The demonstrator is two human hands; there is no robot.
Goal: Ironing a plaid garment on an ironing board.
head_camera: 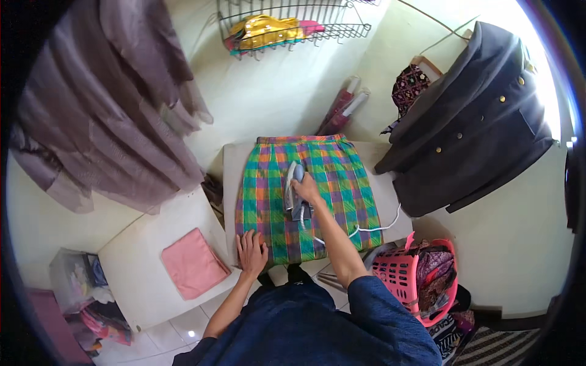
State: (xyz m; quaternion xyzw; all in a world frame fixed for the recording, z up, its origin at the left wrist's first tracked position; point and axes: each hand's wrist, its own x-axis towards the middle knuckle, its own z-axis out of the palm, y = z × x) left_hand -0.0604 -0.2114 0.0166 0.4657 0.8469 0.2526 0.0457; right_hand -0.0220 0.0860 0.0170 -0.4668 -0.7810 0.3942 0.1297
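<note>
A checked skirt in green, orange and purple (329, 183) lies spread over a pale ironing board (391, 196), its waistband at the far edge. My right hand (306, 186) is closed round the handle of an electric iron (291, 192), which is on the middle of the skirt with its tip pointing away from me. The iron's white cord (377, 228) runs back under my right forearm and off the board's right side. My left hand (252, 251) rests flat on the skirt's near left corner, fingers apart.
Left of the board, a folded pink cloth (194, 264) lies on a white table (137, 256). A pink laundry basket (398, 279) full of clothes stands at the right. A dark jacket (476, 123) and a mauve garment (105, 114) hang on either side. A wire rack (339, 31) is on the wall.
</note>
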